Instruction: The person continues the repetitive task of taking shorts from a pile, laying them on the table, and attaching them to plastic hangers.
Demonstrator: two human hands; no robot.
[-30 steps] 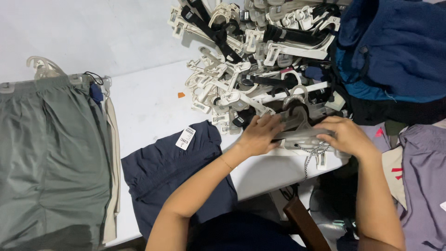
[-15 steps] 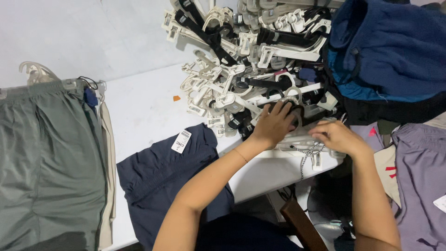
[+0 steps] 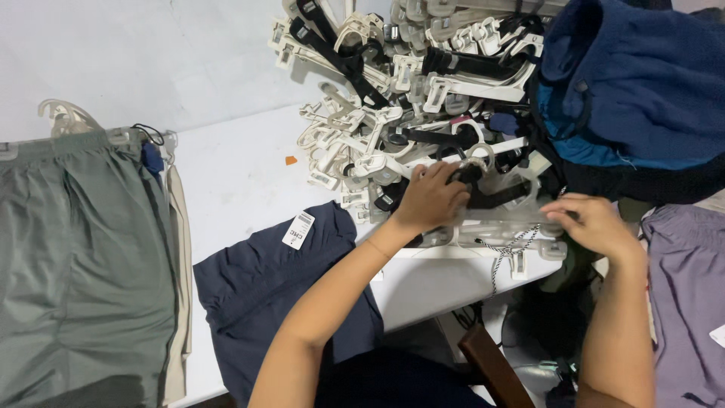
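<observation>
**Both hands working at the hanger pile**

The left hand (image 3: 432,198) is curling its fingers around a dark hanger (image 3: 491,198) at the near edge of the hanger pile (image 3: 393,98). The right hand (image 3: 593,223) is pinching a white hanger (image 3: 498,227) lying just below it on the table (image 3: 234,174). Navy shorts (image 3: 264,287) are lying beside the left forearm.

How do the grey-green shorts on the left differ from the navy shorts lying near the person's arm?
The grey-green shorts are clipped to a pale hanger; the navy shorts have none. The grey-green shorts lie spread flat, while the navy shorts are rumpled and hang over the table edge. A white tag shows on the navy shorts; the grey-green ones show a small dark blue one. Both lie on the white table.
</observation>
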